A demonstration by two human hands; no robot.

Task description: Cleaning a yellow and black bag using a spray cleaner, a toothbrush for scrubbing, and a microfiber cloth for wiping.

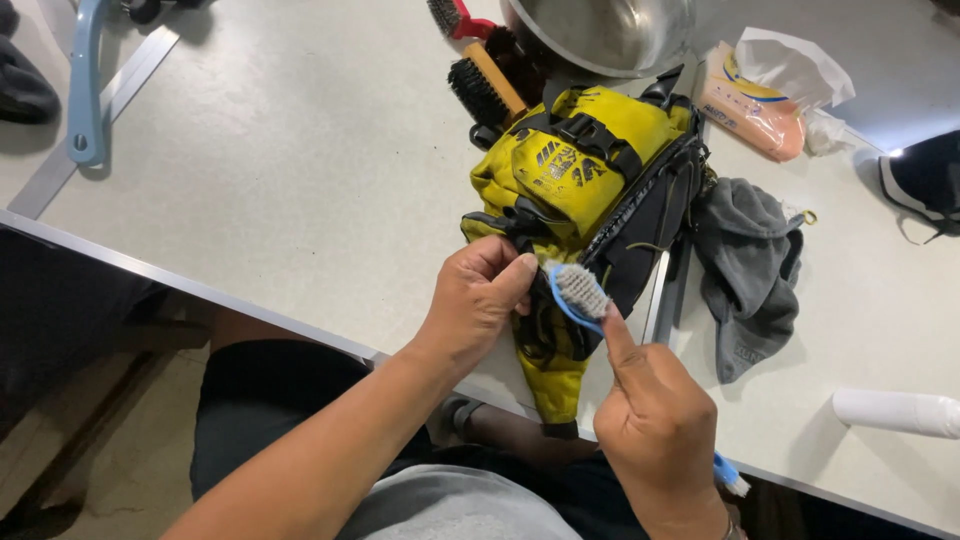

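Left grip [478, 298] pinches the yellow bag [575, 190]; right grip [655, 420] holds a blue brush [580, 295] against it.

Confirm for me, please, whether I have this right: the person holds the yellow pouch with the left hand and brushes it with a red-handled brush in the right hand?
Not quite: the head view shows the brush in the right hand has a blue handle with pale bristles, not red. The rest stands: the left hand grips the yellow pouch on the table.
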